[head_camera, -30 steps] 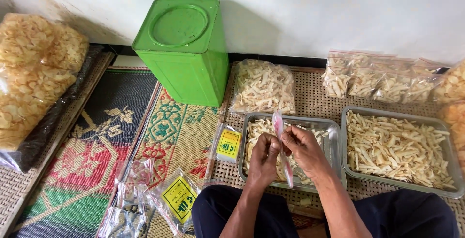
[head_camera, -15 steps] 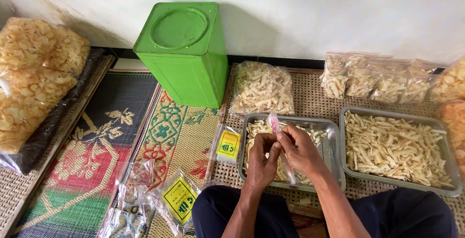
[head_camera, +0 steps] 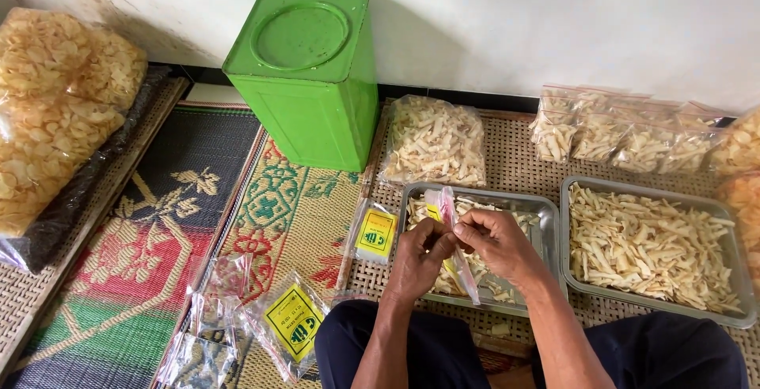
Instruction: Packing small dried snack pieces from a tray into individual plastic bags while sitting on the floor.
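Woven mat floor, left hand (head_camera: 417,256) and right hand (head_camera: 492,240) both pinching slim clear yellow-labelled bag (head_camera: 448,223), above steel tray (head_camera: 546,223)

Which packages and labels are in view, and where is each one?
Clear pouch: held by left hand and right hand above a tray.
Yellow-labelled pouches: flat on the mat.
Green tin: square, by the wall.
Filled clear bags: far right.

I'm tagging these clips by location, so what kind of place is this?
Probably a home snack-packing spot on the floor: woven patterned mats, metal trays of pale snack sticks, sealed clear bags of them, and both hands holding a small clear plastic pouch.
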